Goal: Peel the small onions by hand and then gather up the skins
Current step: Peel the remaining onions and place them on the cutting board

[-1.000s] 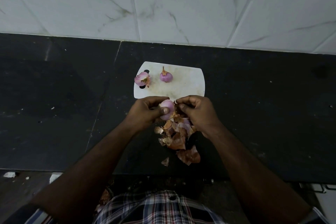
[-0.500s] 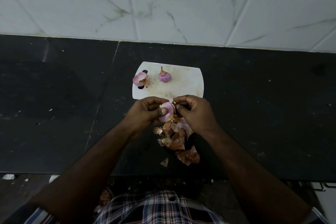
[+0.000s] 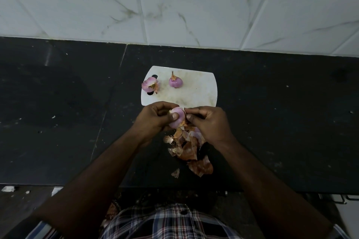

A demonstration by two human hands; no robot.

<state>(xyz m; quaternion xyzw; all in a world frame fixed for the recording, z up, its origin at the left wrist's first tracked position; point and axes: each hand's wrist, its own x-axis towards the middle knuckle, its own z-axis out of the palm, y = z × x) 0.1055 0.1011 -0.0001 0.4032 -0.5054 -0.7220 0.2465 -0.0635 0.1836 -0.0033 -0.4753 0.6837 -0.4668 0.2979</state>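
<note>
A small pinkish onion (image 3: 179,117) is held just in front of the white cutting board (image 3: 196,91). My left hand (image 3: 155,120) grips it, thumb pressed on its front. My right hand (image 3: 207,122) pinches a strip of skin at the onion's right edge. Two more small onions rest on the board: one at the left by the handle hole (image 3: 149,84), with loose skin on it, and one further right (image 3: 175,82) with its dry tip pointing up. A pile of brown skins (image 3: 189,149) lies on the black counter under my hands.
The black stone counter (image 3: 68,122) runs left and right, with small crumbs scattered on it. A white marble-tiled wall (image 3: 174,6) rises behind. The counter's front edge is close to my body; a stray skin piece (image 3: 175,173) lies near it.
The onion has turned a little in my left hand, and my right fingers have shifted up along its right edge. The camera view shifted slightly. The onions on the board are unmoved.
</note>
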